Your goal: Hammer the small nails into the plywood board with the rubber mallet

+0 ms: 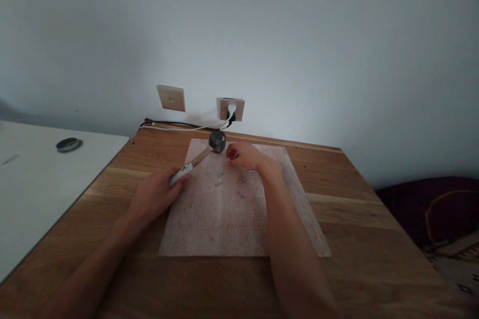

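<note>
My left hand (159,190) is wrapped round the handle of a mallet (192,163) with a black head, a wooden shaft and a worn white grip. The mallet's head is raised at the far side of a thin, pale wooden board (202,224). Just right of that head, my right hand (245,155) is closed in a pinch, and a thin, light sliver that looks like a nail shows at its fingertips. Several small metal nails (240,194) lie scattered on the board between my hands. My right forearm covers part of the board's right side.
The board lies on a wooden tabletop (348,259) against a wall. Behind it are a wall socket (239,109) with plugs and cables (175,127), and a second wall plate (171,98). On a white surface (33,179) at left sits a round dark lid-like object (69,144).
</note>
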`<state>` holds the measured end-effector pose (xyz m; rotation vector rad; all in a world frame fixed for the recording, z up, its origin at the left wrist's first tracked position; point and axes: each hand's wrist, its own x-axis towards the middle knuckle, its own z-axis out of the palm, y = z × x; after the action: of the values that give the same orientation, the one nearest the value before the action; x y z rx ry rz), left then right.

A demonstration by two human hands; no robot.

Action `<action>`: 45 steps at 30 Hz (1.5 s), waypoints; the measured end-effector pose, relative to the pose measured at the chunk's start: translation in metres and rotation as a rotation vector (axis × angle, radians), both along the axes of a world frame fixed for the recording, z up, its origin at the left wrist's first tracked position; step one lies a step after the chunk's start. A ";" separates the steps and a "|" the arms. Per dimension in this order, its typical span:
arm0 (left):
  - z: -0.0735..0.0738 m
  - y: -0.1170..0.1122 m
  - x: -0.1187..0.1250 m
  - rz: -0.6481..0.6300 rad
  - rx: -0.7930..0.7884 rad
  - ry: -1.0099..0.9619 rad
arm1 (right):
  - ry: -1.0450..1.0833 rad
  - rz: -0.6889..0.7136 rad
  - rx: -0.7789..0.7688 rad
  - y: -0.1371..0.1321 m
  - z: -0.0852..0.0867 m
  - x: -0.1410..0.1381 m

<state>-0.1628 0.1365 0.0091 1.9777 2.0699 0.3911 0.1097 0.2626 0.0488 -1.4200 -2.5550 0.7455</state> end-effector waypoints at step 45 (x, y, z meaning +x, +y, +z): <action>0.002 0.004 0.004 0.067 0.095 -0.168 | 0.380 -0.238 0.175 0.011 -0.044 -0.010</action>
<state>-0.1584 0.1403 0.0109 1.8586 2.0501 0.6568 0.0993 0.2738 0.0047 -1.3447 -2.0685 0.6595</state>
